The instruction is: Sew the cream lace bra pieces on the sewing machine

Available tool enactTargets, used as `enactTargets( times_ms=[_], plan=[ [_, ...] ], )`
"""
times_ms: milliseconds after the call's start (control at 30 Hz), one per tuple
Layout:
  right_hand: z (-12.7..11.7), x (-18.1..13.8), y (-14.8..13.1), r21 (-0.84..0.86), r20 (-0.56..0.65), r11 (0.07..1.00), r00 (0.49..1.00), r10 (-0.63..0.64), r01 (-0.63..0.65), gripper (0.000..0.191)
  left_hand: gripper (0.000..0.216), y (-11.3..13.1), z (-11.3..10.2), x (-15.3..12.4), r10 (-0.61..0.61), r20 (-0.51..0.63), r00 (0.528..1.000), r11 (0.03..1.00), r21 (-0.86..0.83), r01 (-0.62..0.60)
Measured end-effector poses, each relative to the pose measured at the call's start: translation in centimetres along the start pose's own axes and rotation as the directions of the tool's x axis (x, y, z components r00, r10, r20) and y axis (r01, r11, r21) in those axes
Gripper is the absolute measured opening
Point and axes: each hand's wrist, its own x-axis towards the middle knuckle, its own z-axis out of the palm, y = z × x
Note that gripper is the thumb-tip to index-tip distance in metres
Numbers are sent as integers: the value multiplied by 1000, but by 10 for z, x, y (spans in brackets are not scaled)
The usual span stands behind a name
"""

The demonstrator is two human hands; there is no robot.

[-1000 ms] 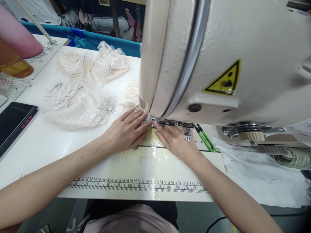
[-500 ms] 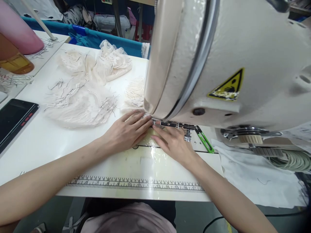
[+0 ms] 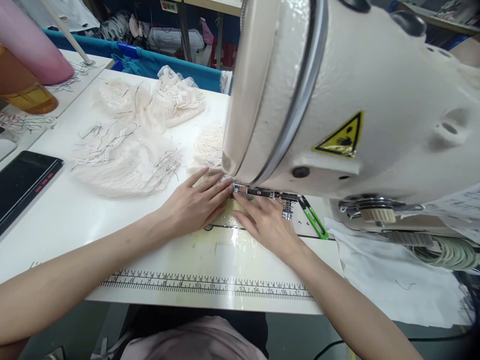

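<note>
My left hand [image 3: 193,205] lies flat with fingers stretched out, pressing on cream lace fabric [image 3: 208,146] just left of the presser foot [image 3: 237,188]. On the other side of the foot, my right hand [image 3: 269,225] rests palm down, thumb and index finger apart; its other fingertips are partly hidden under the machine's metal attachment [image 3: 287,207]. The sewing machine [image 3: 285,100] head covers the needle and much of the fabric behind it. Green-handled thread snips [image 3: 315,220] lie to the right of my right hand.
Crumpled cream lace pieces [image 3: 127,160] with loose dark threads lie on the left of the white table [image 3: 112,235]. A black phone-like device [image 3: 26,185] is at the far left. A ruler strip [image 3: 210,286] runs along the front edge; white cloth [image 3: 371,270] lies right.
The camera view has shifted slightly, so the machine head appears turned a little. Both hands stay in nearly the same place beside the presser foot.
</note>
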Motion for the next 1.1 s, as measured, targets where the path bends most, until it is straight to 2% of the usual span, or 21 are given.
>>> enactTargets(
  times_ms=[467,567,767,933,967,1033,1100],
  plan=[
    [-5,8,-5,-141,-47,988,997,-66,58,38,37,2,-1,1,-68,35,997,997,-20,69],
    [-4,6,-1,-162,-62,985,996,-69,58,37,38,2,-2,1,-79,72,994,997,-18,80],
    [-5,6,8,-197,-142,980,988,-57,28,30,42,3,-4,0,-98,76,992,995,-18,99],
    [-6,2,21,-165,-170,983,980,-107,79,22,40,7,-15,2,-69,47,997,994,88,65],
    [-5,1,24,-180,-175,980,977,-120,88,20,36,4,-19,2,-93,55,994,990,115,86],
    [-5,0,29,-219,-209,968,963,-168,121,21,28,-5,-31,0,-225,89,970,962,180,207],
    [-7,1,31,-239,-275,959,937,-215,150,21,22,-22,-49,-7,-423,127,897,886,266,380]
  ],
)
